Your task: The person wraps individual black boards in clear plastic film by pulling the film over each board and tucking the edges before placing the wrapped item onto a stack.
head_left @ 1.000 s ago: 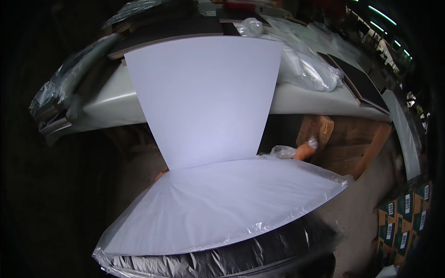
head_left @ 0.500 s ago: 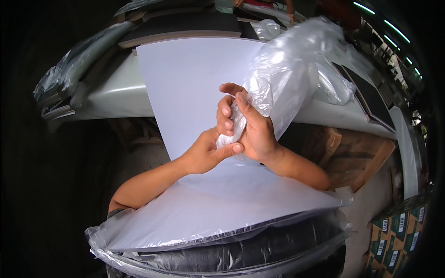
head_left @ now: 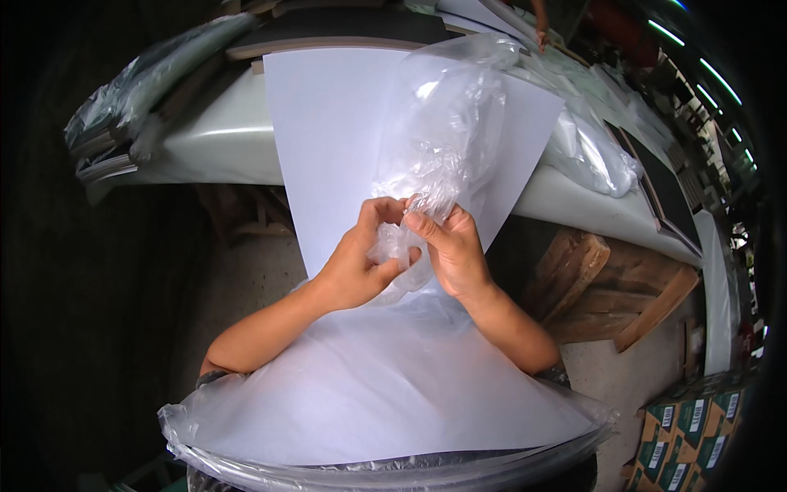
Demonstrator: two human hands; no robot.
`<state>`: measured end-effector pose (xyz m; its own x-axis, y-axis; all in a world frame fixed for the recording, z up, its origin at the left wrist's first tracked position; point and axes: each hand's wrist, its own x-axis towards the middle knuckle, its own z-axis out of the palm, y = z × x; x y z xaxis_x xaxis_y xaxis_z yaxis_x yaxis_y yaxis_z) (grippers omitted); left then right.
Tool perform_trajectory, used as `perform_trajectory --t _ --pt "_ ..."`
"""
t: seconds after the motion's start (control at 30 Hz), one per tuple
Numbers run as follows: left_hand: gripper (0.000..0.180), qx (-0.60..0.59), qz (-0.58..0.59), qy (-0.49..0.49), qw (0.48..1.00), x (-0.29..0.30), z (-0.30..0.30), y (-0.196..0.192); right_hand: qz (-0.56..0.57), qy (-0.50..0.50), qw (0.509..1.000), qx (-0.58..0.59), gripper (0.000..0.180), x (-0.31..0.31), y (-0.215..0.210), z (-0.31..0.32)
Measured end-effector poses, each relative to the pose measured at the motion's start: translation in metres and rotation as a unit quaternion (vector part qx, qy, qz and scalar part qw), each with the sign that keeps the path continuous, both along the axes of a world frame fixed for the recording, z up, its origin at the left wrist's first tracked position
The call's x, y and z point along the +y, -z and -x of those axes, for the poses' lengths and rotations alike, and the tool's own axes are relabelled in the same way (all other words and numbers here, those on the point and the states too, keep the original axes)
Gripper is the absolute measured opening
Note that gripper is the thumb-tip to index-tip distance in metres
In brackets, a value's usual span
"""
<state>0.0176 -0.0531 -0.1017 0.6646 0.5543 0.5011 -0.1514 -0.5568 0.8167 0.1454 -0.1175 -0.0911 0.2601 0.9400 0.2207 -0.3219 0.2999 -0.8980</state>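
Between my hands is a gathered clear plastic bag [head_left: 447, 115], its crumpled neck bunched at my fingers and its looser, puffed part spreading away over a large white sheet [head_left: 328, 123]. My left hand [head_left: 357, 258] curls around a wad of the plastic, thumb and fingers closing on it. Close beside it, my right hand [head_left: 457, 250] pinches the bunched film between thumb and fingers. Nearest my body, a white sheet under clear film [head_left: 393, 394] lies across below my forearms. Whether both white areas are one sheet, I cannot tell.
Dark boards [head_left: 344, 29] are stacked behind the white sheet. Plastic-wrapped stacks [head_left: 156, 74] stand at the left, and loose clear film [head_left: 590, 152] lies at the right. Lower right are a wooden frame [head_left: 623, 287] and patterned boxes [head_left: 684, 435]. Another person's hand [head_left: 542, 34] shows at the far right.
The plastic bag has swung left and lower, over the white sheet. My right hand has turned and come down from upright to a pinch; my left hand's fingers have curled around the wad.
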Motion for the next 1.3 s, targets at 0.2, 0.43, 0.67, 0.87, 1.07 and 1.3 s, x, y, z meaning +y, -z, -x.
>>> perform_trajectory --t 0.2,0.43,0.67,0.87,1.07,1.3 --pt "0.034 0.074 0.215 0.057 0.972 0.003 0.01 0.005 0.001 -0.024 0.999 0.044 0.03 -0.004 0.002 0.003" --pt "0.031 0.13 0.195 0.035 0.971 0.006 0.021 -0.007 -0.044 0.036 0.992 0.116 0.018 -0.008 -0.005 0.008" --pt "0.042 0.024 0.113 -0.001 0.993 0.016 0.019 -0.014 -0.033 0.137 0.986 0.094 0.021 -0.005 0.021 -0.013" --pt "0.05 -0.076 -0.233 -0.062 0.968 0.009 0.015 -0.006 -0.007 0.269 0.963 0.017 0.028 -0.003 0.005 -0.005" --pt "0.055 0.041 -0.253 -0.204 0.945 0.008 0.009 -0.008 -0.085 -0.095 0.988 -0.086 0.035 -0.017 0.017 0.029" --pt "0.058 0.243 0.059 0.077 0.965 0.022 0.02 -0.013 -0.052 0.061 0.995 0.066 0.02 -0.008 0.012 -0.014"
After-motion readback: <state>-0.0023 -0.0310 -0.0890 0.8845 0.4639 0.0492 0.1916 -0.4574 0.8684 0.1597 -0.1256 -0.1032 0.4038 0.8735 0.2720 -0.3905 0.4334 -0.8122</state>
